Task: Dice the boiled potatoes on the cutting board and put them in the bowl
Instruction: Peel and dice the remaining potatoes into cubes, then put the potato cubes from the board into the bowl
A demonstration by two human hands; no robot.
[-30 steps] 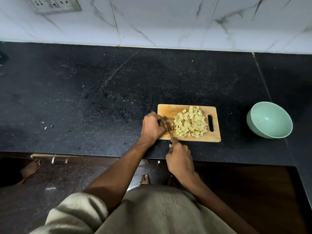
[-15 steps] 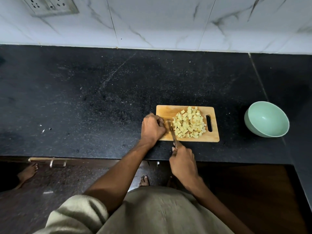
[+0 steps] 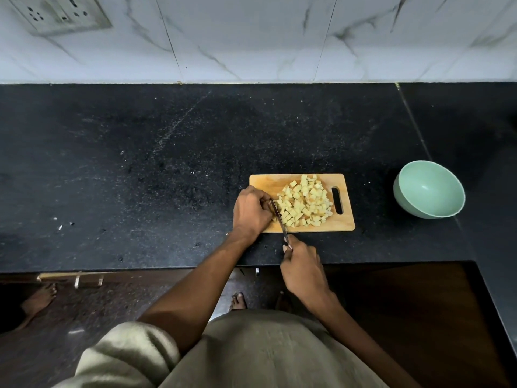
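**Board at the desk's front, bowl to its right**

The cutting board [image 3: 302, 203] lies on the desk [image 3: 140, 169] near its front edge. The diced potatoes [image 3: 305, 204] are heaped on the board's middle and right. The bowl [image 3: 429, 189] stands on the desk, well apart to the board's right. The wall [image 3: 251, 37] rises behind the desk.

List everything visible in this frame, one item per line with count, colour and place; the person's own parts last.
cutting board: one, light wood, on the counter near its front edge
potato cubes: a heap, pale yellow, on the board's middle and right
knife: one, dark blade, at the heap's left edge
bowl: one, mint green, right of the board, nothing seen inside
counter: one, black speckled stone
wall socket: one, grey, top left on the marble wall
left hand: curled on the board's left part, its hold hidden
right hand: grips the knife handle
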